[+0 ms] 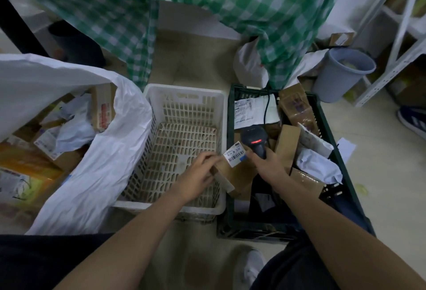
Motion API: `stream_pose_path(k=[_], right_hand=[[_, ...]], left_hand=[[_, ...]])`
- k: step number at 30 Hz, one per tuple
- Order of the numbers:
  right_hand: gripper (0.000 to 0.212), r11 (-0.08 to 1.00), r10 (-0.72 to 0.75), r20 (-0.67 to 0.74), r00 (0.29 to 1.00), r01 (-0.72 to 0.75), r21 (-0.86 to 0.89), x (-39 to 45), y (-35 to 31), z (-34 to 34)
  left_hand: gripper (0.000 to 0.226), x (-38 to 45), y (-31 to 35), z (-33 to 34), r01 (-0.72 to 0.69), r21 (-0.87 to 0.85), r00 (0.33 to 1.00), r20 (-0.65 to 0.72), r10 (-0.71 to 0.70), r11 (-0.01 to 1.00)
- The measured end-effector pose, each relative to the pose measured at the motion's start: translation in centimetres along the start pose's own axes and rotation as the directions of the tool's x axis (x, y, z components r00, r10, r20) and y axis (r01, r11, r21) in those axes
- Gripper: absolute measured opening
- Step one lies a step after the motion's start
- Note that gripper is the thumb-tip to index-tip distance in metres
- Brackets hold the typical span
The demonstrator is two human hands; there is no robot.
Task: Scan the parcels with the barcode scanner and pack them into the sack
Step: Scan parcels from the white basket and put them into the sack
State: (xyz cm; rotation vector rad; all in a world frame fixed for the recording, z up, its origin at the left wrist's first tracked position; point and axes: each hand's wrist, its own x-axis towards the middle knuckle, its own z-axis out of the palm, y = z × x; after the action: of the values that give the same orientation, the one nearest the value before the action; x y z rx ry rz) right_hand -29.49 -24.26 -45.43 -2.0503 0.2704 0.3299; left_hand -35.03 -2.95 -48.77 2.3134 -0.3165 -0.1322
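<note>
Parcel: a small brown cardboard box [227,172] held over the gap between the white basket [184,96] and the dark green crate [322,114], its white barcode label [235,153] turned up and toward the scanner.
Long axis: runs from near-left to far-right, the labelled end being the far one.
Left hand [199,174]: fingers curled round the box's near-left end, holding it up.
Right hand [268,162]: wrapped round the handle of the barcode scanner [254,142], whose red-lit window sits just beside the label, to its right and slightly beyond.
Deciding relation: label and scanner window nearly face each other, so the step in hand looks like the scan itself.
Sack [96,151]: white, open-mouthed, already holding parcels, to the left past the basket; the left hand is the nearer one, so the box would likely travel leftward across the basket.
Remaining parcels [297,109]: boxes and mailers lie in the crate under the right arm.
</note>
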Motion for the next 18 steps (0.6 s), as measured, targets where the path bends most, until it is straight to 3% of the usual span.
stream_pose_path(k=[3,6,7,11,14,18], right_hand=[[0.042,0.996,0.028,0.027,0.999,-0.03,0.087,0.4,0.1,0.0],[0.023,0.992,0.019,0.059,0.998,-0.026,0.126,0.4,0.2,0.3],[0.021,0.99,0.021,0.062,0.998,-0.029,0.135,0.4,0.4,0.5],[0.016,0.97,0.061,0.073,0.995,-0.077,0.229,0.4,0.4,0.2],[0.013,0.953,0.077,0.057,0.995,-0.091,0.288,0.2,0.2,-0.3],[0.026,0.948,0.07,-0.056,0.996,-0.049,0.315,0.3,-0.7,-1.5]], left_hand=[[0.055,0.8,0.7,0.3,0.226,-0.364,0.974,0.07,-0.215,0.904],[0.027,2.3,2.2,0.0,0.471,-0.517,0.878,0.192,-0.439,0.715],[0.018,2.9,2.7,-0.1,0.524,-0.513,0.846,0.218,-0.487,0.68],[0.05,5.0,3.8,-0.2,0.538,-0.369,0.843,0.223,-0.489,0.758],[0.036,5.8,3.7,0.0,0.545,-0.318,0.837,0.26,-0.481,0.776],[0.02,4.8,3.2,-1.0,0.596,-0.407,0.8,0.227,-0.556,0.692]])
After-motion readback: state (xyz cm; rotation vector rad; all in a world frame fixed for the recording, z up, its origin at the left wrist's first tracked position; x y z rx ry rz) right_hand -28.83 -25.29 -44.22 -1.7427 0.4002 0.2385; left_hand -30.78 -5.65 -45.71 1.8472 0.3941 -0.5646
